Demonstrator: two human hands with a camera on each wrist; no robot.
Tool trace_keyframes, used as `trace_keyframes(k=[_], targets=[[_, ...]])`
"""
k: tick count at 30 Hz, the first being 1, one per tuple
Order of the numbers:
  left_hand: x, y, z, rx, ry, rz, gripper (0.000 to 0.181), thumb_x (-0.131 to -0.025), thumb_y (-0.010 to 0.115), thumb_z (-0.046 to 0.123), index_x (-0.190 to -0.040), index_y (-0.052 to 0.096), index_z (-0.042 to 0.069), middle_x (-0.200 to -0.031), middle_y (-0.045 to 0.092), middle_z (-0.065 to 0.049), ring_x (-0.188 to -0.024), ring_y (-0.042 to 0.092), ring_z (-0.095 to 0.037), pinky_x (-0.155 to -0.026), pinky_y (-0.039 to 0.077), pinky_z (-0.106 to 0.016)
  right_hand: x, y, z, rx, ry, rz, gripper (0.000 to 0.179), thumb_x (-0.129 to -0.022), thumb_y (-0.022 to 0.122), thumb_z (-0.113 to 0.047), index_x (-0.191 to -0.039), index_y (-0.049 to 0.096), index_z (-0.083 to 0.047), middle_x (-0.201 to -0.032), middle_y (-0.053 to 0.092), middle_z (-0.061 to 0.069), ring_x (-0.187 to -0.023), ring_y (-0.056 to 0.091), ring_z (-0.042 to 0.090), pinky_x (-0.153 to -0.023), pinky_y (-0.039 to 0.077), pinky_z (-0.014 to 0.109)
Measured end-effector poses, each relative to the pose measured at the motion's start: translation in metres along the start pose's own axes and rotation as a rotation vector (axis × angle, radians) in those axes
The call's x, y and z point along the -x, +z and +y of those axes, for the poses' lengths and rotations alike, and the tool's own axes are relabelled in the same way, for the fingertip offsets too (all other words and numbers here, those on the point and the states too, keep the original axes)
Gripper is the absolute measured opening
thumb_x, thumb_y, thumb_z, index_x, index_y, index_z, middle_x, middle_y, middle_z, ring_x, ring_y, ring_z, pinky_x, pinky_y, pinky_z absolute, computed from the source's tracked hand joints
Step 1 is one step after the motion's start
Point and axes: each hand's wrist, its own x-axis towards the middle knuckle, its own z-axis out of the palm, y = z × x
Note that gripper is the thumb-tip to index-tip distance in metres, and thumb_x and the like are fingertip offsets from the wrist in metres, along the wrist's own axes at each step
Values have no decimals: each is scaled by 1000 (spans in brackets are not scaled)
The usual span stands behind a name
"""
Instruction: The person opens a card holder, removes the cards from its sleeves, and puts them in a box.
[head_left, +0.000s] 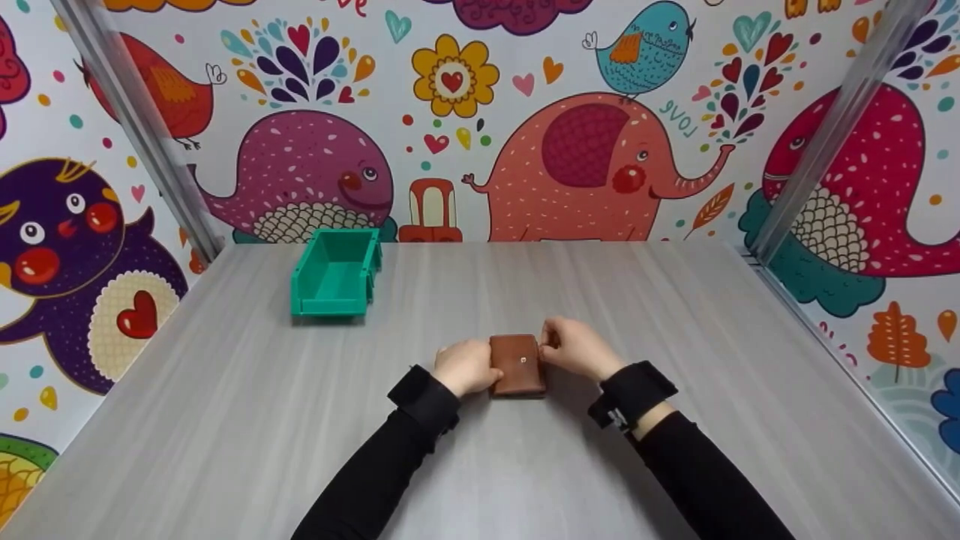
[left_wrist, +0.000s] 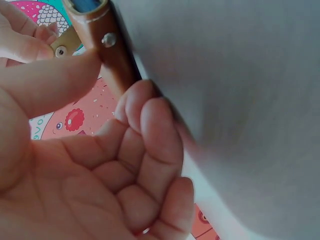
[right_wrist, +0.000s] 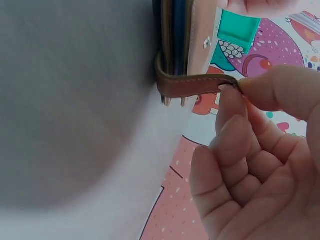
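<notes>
A brown leather wallet point(head_left: 516, 367) lies on the table between both hands, a metal snap stud on its upper face. My left hand point(head_left: 466, 367) grips the wallet's left edge; in the left wrist view the thumb lies on the face below the stud and curled fingers point(left_wrist: 162, 130) are at its side. My right hand point(head_left: 581, 349) pinches the end of the wallet's strap point(right_wrist: 195, 86) between thumb and index finger. The strap stands out from the wallet's side, unfastened. Layered inner edges of the wallet point(right_wrist: 175, 40) show in the right wrist view.
A green plastic bin point(head_left: 335, 277) stands at the back left of the grey table point(head_left: 225, 420). Behind the table is a wall with printed cartoon animals point(head_left: 577, 172). Metal posts point(head_left: 142, 135) rise at the back corners. Black bands are on both wrists.
</notes>
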Motion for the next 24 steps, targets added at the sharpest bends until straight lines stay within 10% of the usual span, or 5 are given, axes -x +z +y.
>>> trace_keyframes(k=[24], targets=[[1,0,1,1,1,0,24,-87,74,29,-89,67,7,-90,67,-8,-78,58,-24,-80,44,-47,12,-13,18,54,38,-21,12,-84,69,-5,-84,57,-6,-71,53,0,-63,47,14,-62,41,34]])
